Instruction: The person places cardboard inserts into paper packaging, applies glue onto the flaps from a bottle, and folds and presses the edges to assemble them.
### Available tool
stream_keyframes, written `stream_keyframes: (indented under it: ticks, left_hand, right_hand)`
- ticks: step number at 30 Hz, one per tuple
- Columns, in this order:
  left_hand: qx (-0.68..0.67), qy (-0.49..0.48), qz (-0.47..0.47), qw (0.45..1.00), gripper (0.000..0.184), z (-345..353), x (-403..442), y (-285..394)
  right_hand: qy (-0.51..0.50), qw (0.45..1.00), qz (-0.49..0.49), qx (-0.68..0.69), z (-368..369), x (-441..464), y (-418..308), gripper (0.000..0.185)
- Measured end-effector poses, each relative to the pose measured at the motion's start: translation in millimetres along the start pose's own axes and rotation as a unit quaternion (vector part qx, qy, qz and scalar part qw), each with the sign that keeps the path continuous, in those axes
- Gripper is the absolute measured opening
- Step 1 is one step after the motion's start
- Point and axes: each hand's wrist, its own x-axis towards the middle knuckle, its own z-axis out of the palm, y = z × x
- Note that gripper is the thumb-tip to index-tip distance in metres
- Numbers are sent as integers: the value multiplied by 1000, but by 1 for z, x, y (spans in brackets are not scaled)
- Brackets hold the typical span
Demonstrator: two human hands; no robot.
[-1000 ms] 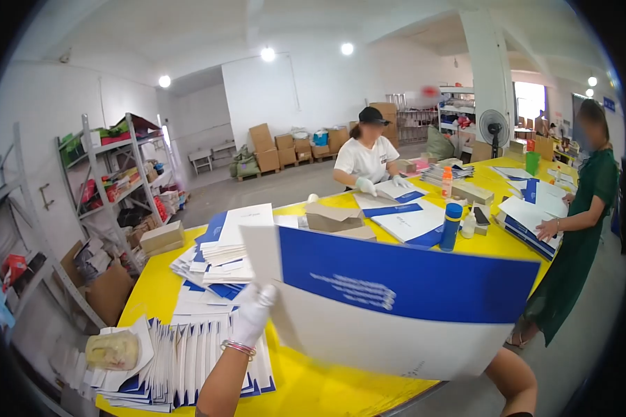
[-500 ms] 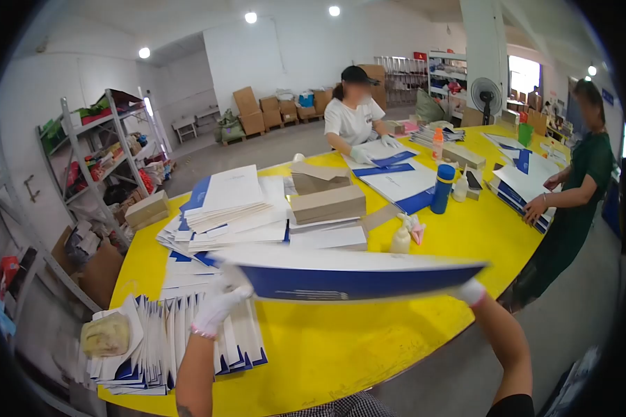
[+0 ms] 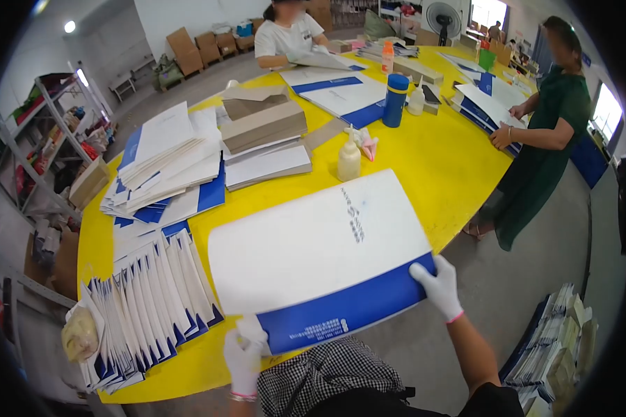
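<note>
A large flat white paper bag point(image 3: 306, 243) with a blue band and dark print lies over the front edge of the yellow table, facing up. My left hand point(image 3: 243, 358), in a white glove, is closed on its near left corner. At the right end of the blue band, my gloved right hand point(image 3: 438, 285) grips the edge, thumb on top. Left of the bag, a row of folded paper bags point(image 3: 153, 299) stands close together, blue corners showing. Just beyond the bag's far edge is a white glue bottle point(image 3: 349, 161).
Piled white-and-blue sheets point(image 3: 163, 156) and grey cardboard pieces point(image 3: 264, 128) occupy the table's left. A blue cylinder point(image 3: 396, 101) stands farther back. Co-workers in a white shirt point(image 3: 285, 38) and a green dress point(image 3: 553, 139) handle sheets. More stacked bags point(image 3: 549, 340) sit low at right.
The bag has come down and nearer to me, from a raised, edge-on pose to lying face up. Both hands have moved down with it. The view has shifted right and downward.
</note>
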Motion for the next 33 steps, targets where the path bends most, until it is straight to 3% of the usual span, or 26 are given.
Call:
stream_keyframes:
  ticks: [2,3,4,5,7,9,10,12,13,15,17,19,20,22,23,24,25,27,28,29,31,32,33]
  left_hand:
    - [107,175,-13,979,56,24,-22,-16]
    - [110,168,-13,980,56,31,-20,-4]
    - [313,225,156,909,63,37,-19,10]
    - [490,268,313,768,70,45,-14,27]
    - [535,-78,300,786,76,70,9,74]
    - [460,-212,350,788,89,95,69,70]
    - [459,-208,357,787,89,107,95,67]
    - [504,-182,358,765,82,129,139,61]
    - [504,-180,367,761,82,136,151,56]
    - [498,-149,400,754,81,148,165,45]
    - [507,-184,398,742,80,151,173,52]
    - [516,-209,396,730,78,153,185,52]
    - [505,-180,403,742,79,154,194,41]
    - [497,-153,407,751,79,146,224,10]
    - [497,-98,385,772,80,136,243,-7]
    - [492,-43,365,789,81,128,253,-26]
    - [486,-44,371,790,81,124,250,-24]
    - [537,-32,330,776,79,114,231,-12]
    - [544,-54,361,755,78,105,206,-10]
    - [551,-73,395,732,77,95,175,-7]
    - [506,-148,366,767,77,86,112,14]
    - [532,-154,365,748,76,81,90,23]
    - [477,-100,388,782,64,78,66,28]
  right_hand:
    - [21,1000,-16,4,17,-8,48,43]
    - [5,999,-3,-44,19,-11,49,44]
    - [-14,996,10,-92,20,-13,48,46]
    - [-25,994,23,-100,22,-12,50,49]
    - [-45,991,27,-125,19,-13,47,51]
    - [-58,985,-15,-161,15,-7,59,59]
    - [-52,985,-21,-161,13,-2,45,59]
    - [-174,900,61,-395,6,0,5,65]
    - [-134,836,-63,-529,8,4,5,69]
    - [8,785,-322,-529,22,35,-34,68]
    - [-128,848,-377,-349,68,83,-33,76]
    - [-97,764,-470,-432,119,133,8,67]
    - [-89,763,-471,-433,126,150,12,67]
    - [-89,868,-266,-410,135,175,16,67]
    - [-93,869,-262,-410,136,190,35,67]
    - [-16,868,-263,-422,129,207,58,68]
    - [67,859,-265,-433,115,216,69,68]
    - [71,841,-267,-465,82,182,58,71]
    - [69,824,-271,-492,68,158,45,74]
    - [17,856,-199,-477,54,123,29,74]
    - [-23,902,-80,-423,33,56,9,71]
    - [-19,923,-33,-384,29,34,8,69]
    - [-12,923,-28,-383,29,22,8,69]
